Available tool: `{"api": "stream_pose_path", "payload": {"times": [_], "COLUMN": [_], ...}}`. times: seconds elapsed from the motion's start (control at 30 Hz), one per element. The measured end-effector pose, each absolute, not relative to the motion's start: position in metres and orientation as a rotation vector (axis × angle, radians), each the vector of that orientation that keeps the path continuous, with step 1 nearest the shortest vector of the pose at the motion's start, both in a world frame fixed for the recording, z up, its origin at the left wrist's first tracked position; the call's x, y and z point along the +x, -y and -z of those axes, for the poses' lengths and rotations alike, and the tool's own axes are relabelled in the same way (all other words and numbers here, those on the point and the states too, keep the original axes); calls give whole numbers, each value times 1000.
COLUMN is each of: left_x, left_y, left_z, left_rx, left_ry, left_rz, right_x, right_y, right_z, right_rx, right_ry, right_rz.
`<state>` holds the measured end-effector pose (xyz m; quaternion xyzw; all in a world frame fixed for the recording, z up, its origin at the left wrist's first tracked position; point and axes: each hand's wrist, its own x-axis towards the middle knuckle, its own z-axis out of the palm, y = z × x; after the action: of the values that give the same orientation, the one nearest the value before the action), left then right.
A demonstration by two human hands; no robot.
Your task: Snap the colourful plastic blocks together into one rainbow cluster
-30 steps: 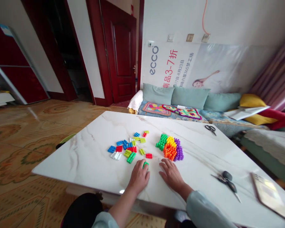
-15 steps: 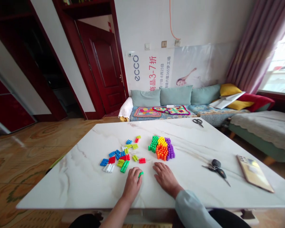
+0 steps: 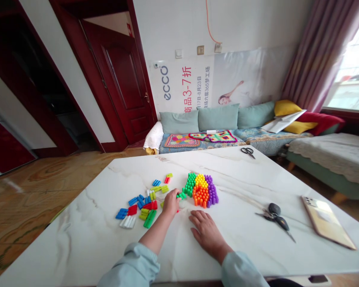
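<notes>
My left hand (image 3: 170,203) is closed on a small cluster of green plastic pegs (image 3: 182,195), held beside the left edge of the upright green pegs (image 3: 190,182). Whether the held pegs touch that group, I cannot tell. Tightly packed with the green group stand yellow pegs (image 3: 201,180), orange pegs (image 3: 200,196) and purple pegs (image 3: 212,191). Palm down on the table in front of the orange ones lies my right hand (image 3: 206,229), fingers spread and holding nothing. Left of my left hand, small bundles lie on their sides: blue pegs (image 3: 121,213), white pegs (image 3: 127,222), red, yellow-green and green pegs (image 3: 150,219).
The white marbled table (image 3: 89,235) carries a bunch of keys (image 3: 277,219) and a gold phone (image 3: 329,221) at the right. Black scissors (image 3: 248,152) lie near its far edge. Beyond stands a sofa (image 3: 179,149) with cushions.
My left hand has moved forward with the green pegs, up to the standing green group, and now covers some loose bundles. My right hand stays on the table. The view has shifted slightly.
</notes>
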<state>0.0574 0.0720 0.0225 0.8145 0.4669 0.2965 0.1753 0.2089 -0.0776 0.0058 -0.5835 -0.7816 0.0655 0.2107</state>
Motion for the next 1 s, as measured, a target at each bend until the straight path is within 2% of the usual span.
{"api": "stream_pose_path", "payload": {"times": [0.47, 0.73, 0.87, 1.0], "left_x": [77, -17, -54, -56], "left_y": [-86, -17, 9, 15], "left_z": [-14, -13, 6, 18], "left_rx": [2195, 2287, 2330, 2392], "left_ry": [-1313, -1527, -1645, -1664], "left_rz": [-1012, -1403, -1284, -1113], "right_x": [209, 209, 208, 207], "right_y": [77, 76, 77, 77], "right_z": [-9, -9, -8, -5], "right_rx": [-1638, -1615, -1601, -1590], "right_ry": [2169, 2172, 2186, 2190], "right_rz": [-200, -165, -114, -67]}}
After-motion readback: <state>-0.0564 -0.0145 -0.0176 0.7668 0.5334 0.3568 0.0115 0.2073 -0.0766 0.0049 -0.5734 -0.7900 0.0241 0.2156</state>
